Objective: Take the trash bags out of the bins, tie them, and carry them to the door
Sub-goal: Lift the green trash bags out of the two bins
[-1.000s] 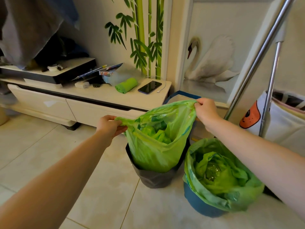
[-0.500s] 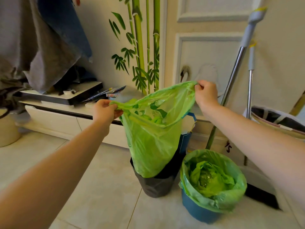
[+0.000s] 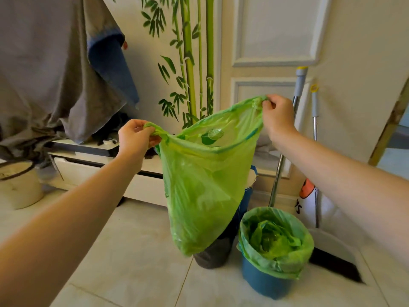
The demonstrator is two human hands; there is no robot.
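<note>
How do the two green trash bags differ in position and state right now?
The lifted bag hangs above the dark bin, gripped by the left hand and right hand; the other bag sits in the blue bin, untouched. The lifted bag's mouth is stretched wide; the other's rim folds over its bin. Both are translucent green and untied.

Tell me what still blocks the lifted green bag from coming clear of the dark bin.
Nothing visible does. The left hand and right hand pinch the green bag by its rim; its bottom hangs at the dark bin's front edge.
</note>
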